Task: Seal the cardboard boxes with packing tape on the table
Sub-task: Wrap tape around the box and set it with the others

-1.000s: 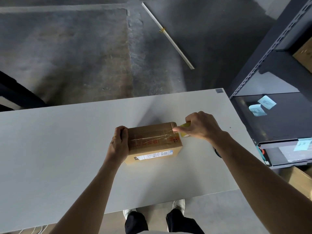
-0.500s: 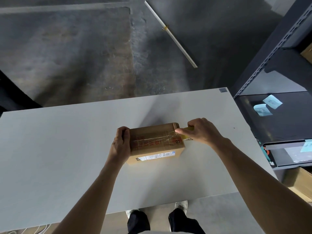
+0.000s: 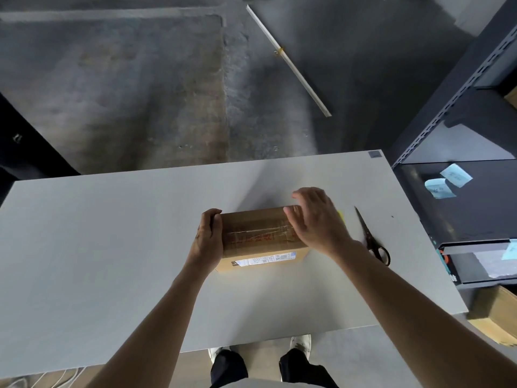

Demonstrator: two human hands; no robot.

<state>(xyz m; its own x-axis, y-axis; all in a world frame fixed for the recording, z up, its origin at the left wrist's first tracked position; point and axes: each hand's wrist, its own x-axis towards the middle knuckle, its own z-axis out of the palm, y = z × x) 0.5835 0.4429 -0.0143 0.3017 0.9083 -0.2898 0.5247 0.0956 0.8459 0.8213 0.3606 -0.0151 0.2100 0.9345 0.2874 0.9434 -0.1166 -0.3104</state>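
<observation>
Stiff cardboard box [image 3: 260,219], probably light
Left hand [image 3: 208,242] clamps one end; right hand [image 3: 316,219], fingers loosely straight, over the packing tape [image 3: 251,231].

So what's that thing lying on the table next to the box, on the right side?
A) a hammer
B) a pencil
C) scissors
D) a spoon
C: dark-handled scissors lie flat on the table, just right of the cardboard box and the right hand.
</observation>
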